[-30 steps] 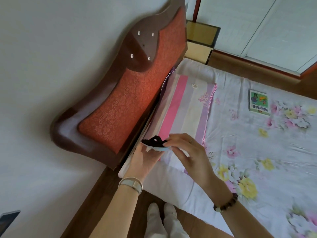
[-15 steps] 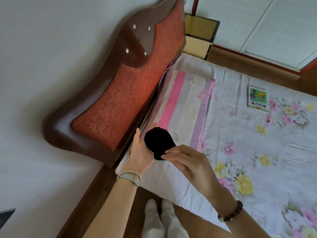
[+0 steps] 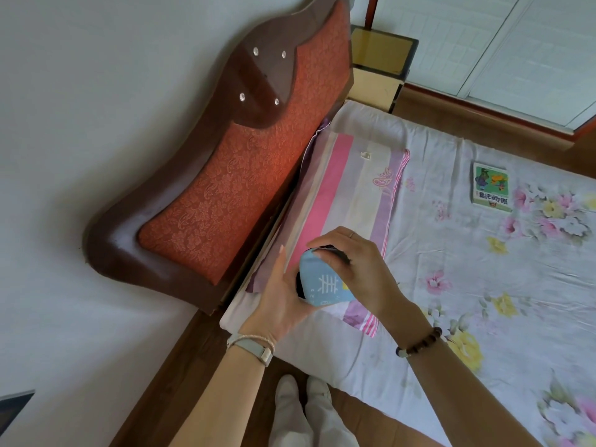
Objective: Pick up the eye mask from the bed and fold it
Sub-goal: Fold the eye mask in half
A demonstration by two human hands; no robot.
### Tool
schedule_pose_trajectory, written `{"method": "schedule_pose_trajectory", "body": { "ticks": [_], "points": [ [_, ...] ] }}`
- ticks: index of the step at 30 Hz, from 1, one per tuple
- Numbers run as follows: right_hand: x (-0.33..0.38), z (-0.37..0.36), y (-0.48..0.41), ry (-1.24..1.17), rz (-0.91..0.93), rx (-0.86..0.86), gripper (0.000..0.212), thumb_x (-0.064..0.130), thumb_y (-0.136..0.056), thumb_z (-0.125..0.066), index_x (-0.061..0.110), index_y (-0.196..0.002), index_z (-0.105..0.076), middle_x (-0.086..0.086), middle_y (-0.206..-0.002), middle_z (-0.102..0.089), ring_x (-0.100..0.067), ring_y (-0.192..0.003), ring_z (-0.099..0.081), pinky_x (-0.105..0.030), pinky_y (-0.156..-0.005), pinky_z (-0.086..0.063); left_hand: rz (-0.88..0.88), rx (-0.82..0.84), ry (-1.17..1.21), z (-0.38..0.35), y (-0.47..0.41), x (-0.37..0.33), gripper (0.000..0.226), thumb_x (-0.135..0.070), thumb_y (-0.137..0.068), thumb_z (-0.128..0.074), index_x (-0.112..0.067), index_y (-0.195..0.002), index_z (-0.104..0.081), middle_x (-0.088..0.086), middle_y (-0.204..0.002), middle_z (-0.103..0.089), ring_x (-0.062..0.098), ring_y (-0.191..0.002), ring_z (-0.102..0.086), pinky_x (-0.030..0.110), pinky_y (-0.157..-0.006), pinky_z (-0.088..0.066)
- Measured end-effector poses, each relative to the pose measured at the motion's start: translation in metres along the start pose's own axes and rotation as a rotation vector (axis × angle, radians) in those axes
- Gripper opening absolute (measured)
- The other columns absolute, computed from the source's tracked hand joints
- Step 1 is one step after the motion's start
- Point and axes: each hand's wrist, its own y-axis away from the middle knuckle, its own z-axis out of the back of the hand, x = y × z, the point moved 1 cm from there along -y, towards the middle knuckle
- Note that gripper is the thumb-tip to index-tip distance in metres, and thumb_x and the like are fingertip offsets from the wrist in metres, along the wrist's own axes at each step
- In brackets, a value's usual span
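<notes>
The eye mask (image 3: 322,283) is folded into a small bundle, light blue with white characters on the side facing me and black along its edges. Both hands hold it above the near end of the striped pillow (image 3: 351,188). My left hand (image 3: 279,295) cups it from the left, fingers straight and pointing up. My right hand (image 3: 358,266) covers its top and right side, fingers curled over the upper edge. Part of the mask is hidden under my right fingers.
The bed (image 3: 483,285) has a white floral sheet, and a small green book (image 3: 491,187) lies on it at the far right. A red padded headboard (image 3: 232,182) stands left of the pillow. A yellow nightstand (image 3: 380,66) sits beyond. My feet (image 3: 303,401) stand on the wood floor.
The mask showed its black side half a second ago; now its blue printed side faces me. My right hand has moved over its top.
</notes>
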Motion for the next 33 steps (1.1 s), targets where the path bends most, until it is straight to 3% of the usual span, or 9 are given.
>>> {"method": "schedule_pose_trajectory", "body": {
  "ticks": [4,7,10,15,17,21,26,29,33],
  "points": [
    [-0.007,-0.006,0.003,-0.030,-0.041,0.046,0.016,0.006,-0.093,-0.064,0.012,-0.103,-0.074,-0.003,-0.097,-0.071,-0.012,-0.091,-0.065,-0.031,-0.084,-0.053,0.005,-0.006,0.062,-0.009,0.006,0.002,0.069,-0.065,-0.088,-0.039,-0.012,-0.116,-0.073,0.018,-0.121,-0.069,0.032,-0.111,-0.067,0.045,-0.095,-0.055],
    [-0.012,-0.008,0.006,-0.037,-0.050,0.077,0.016,0.005,-0.092,-0.065,0.010,-0.103,-0.074,-0.005,-0.097,-0.073,-0.014,-0.092,-0.066,-0.030,-0.084,-0.053,0.007,-0.039,0.057,-0.012,0.010,0.005,0.074,-0.064,-0.091,-0.037,-0.007,-0.134,-0.058,0.023,-0.136,-0.056,0.037,-0.127,-0.052,0.049,-0.109,-0.041],
    [-0.015,-0.011,0.008,-0.006,-0.068,0.105,0.017,0.009,-0.091,-0.067,0.011,-0.106,-0.074,-0.005,-0.101,-0.072,-0.020,-0.098,-0.063,-0.029,-0.087,-0.050,-0.004,-0.036,0.061,-0.015,0.011,0.006,0.081,-0.062,-0.084,-0.044,-0.005,-0.142,-0.048,0.022,-0.138,-0.052,0.037,-0.129,-0.048,0.048,-0.110,-0.038],
    [-0.024,-0.001,0.011,-0.164,-0.320,0.164,0.045,0.029,-0.088,-0.072,0.026,-0.130,-0.058,0.008,-0.128,-0.061,-0.009,-0.121,-0.051,-0.015,-0.100,-0.035,0.002,-0.068,0.041,-0.007,0.012,0.002,0.078,-0.069,-0.092,-0.032,-0.010,-0.138,-0.056,0.021,-0.136,-0.061,0.037,-0.122,-0.061,0.051,-0.104,-0.047],
    [-0.029,0.008,0.014,-0.174,-0.399,0.233,0.045,0.036,-0.085,-0.073,0.038,-0.127,-0.056,0.014,-0.131,-0.057,-0.003,-0.122,-0.046,-0.012,-0.097,-0.032,0.013,-0.092,0.012,-0.006,0.011,-0.001,0.079,-0.071,-0.091,-0.031,-0.014,-0.141,-0.052,0.021,-0.138,-0.060,0.038,-0.125,-0.059,0.052,-0.102,-0.048],
    [-0.034,0.017,0.020,-0.182,-0.427,0.356,0.030,0.033,-0.083,-0.076,0.053,-0.099,-0.059,0.026,-0.113,-0.056,0.002,-0.114,-0.045,-0.008,-0.086,-0.034,0.100,-0.103,-0.141,-0.010,0.010,-0.004,0.083,-0.077,-0.088,-0.026,-0.020,-0.144,-0.049,0.019,-0.140,-0.058,0.037,-0.126,-0.058,0.051,-0.104,-0.047],
    [-0.043,0.015,0.030,-0.205,-0.468,0.355,0.027,0.029,-0.080,-0.079,0.036,-0.103,-0.068,0.013,-0.112,-0.064,-0.003,-0.114,-0.052,-0.022,-0.090,-0.043,0.181,-0.127,-0.181,-0.013,0.008,0.000,0.085,-0.079,-0.084,-0.028,-0.023,-0.146,-0.043,0.017,-0.142,-0.056,0.035,-0.126,-0.058,0.052,-0.109,-0.042],
    [-0.044,0.016,0.035,-0.223,-0.461,0.355,0.020,0.032,-0.079,-0.079,0.046,-0.084,-0.066,0.019,-0.090,-0.068,0.002,-0.092,-0.058,-0.021,-0.082,-0.046,0.174,-0.143,-0.155,-0.015,0.008,0.001,0.081,-0.078,-0.085,-0.029,-0.023,-0.141,-0.048,0.017,-0.136,-0.060,0.034,-0.121,-0.061,0.051,-0.104,-0.046],
    [-0.046,0.016,0.044,-0.297,-0.465,0.211,0.014,0.025,-0.078,-0.080,0.030,-0.082,-0.068,0.021,-0.072,-0.064,0.004,-0.069,-0.056,-0.009,-0.065,-0.043,0.111,-0.157,-0.160,-0.017,0.007,0.005,0.077,-0.072,-0.090,-0.030,-0.015,-0.138,-0.051,0.023,-0.136,-0.059,0.037,-0.122,-0.060,0.050,-0.102,-0.047]
  ]
}}
